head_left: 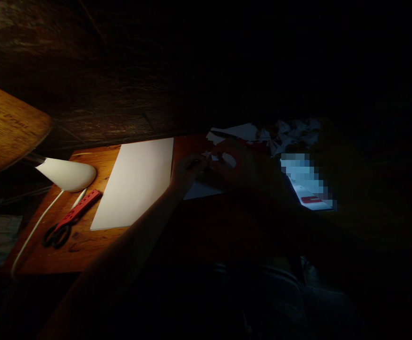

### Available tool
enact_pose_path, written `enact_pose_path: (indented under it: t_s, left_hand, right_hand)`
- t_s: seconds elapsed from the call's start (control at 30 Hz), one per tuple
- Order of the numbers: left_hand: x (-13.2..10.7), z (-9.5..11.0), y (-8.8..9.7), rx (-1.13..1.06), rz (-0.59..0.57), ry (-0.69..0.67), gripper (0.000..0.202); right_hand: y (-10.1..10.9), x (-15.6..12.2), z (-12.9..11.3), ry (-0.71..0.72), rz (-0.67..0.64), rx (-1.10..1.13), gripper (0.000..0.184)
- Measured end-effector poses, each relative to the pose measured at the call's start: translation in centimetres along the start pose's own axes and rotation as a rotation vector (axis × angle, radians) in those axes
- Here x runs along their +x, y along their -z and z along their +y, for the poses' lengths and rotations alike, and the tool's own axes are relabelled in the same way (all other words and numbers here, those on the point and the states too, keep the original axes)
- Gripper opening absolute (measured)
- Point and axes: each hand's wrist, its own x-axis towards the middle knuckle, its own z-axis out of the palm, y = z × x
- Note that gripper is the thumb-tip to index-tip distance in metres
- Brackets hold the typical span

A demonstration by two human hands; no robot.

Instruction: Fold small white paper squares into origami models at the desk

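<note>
The scene is very dark, lit only at the left. My left hand (185, 172) and my right hand (234, 166) meet over a small white piece of paper (223, 159) on the wooden table (81, 245). Both hands have their fingers pinched on this paper, though shadow hides the details. A larger white sheet (137, 182) lies flat just left of my left hand. Under my hands another white sheet (202, 190) shows at its lower edge.
A white lamp head (67, 174) with a white cord (32, 231) lies at the left. Scissors in a red sheath (71, 218) rest beside it. Crumpled paper (290, 132) sits at the back right, and a lit phone screen (308, 182) lies to the right. A wooden chair back (4, 127) is far left.
</note>
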Motion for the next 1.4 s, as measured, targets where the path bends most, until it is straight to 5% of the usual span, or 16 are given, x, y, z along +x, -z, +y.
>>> enact_pose_path:
  t_s: [0.73, 1.0, 1.4]
  left_hand:
    - [0.4, -1.7, 0.7, -0.061, -0.114, -0.002, 0.023]
    - [0.1, -1.1, 0.7, -0.114, -0.176, 0.114, 0.028]
    - [0.1, -0.9, 0.7, -0.109, -0.179, 0.098, 0.019]
  right_hand:
    - [-0.1, -0.1, -0.1, -0.200, -0.090, 0.273, 0.032]
    - [-0.5, -0.3, -0.2, -0.232, -0.119, 0.323, 0.031]
    - [-0.4, 0.1, -0.3, -0.221, -0.138, 0.328, 0.019]
